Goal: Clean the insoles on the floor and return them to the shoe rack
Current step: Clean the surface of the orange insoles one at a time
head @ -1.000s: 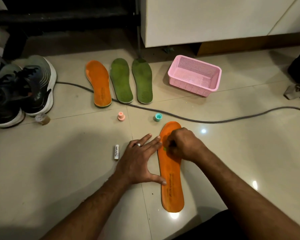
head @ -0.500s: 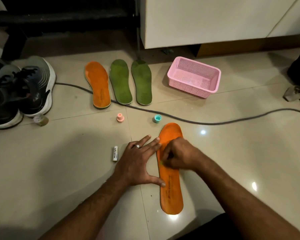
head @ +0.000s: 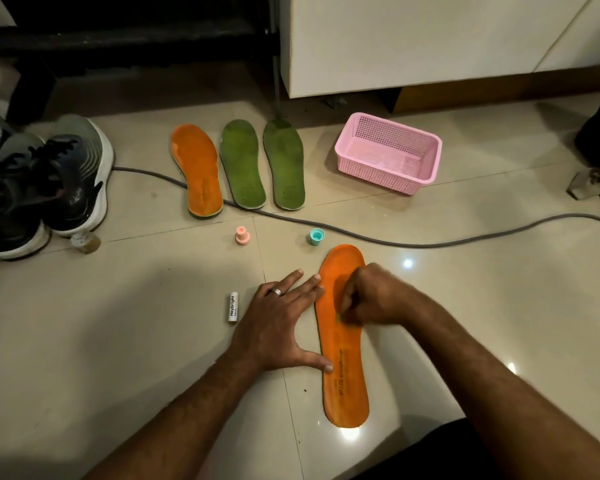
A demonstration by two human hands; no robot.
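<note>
An orange insole [head: 345, 382] lies lengthwise on the tiled floor in front of me. My left hand [head: 278, 327] rests flat with spread fingers on the floor, its fingertips and thumb touching the insole's left edge. My right hand [head: 371, 296] is fisted over the insole's middle, pinching a small greenish thing that is mostly hidden. Farther back lie another orange insole [head: 198, 171] and two green insoles [head: 243, 164] [head: 284, 164] side by side. The dark shoe rack [head: 125, 32] stands at the top left.
A pink basket [head: 388, 150] sits at the back right. A grey cable [head: 430, 242] crosses the floor. A pink cap [head: 242, 235], a teal cap [head: 316, 236] and a white tube [head: 233, 307] lie near my hands. Sneakers [head: 49, 188] stand at left. A white cabinet [head: 430, 39] is behind.
My right hand has slid a little down the orange insole toward me and back, rubbing it. The left hand stays pressed beside the insole.
</note>
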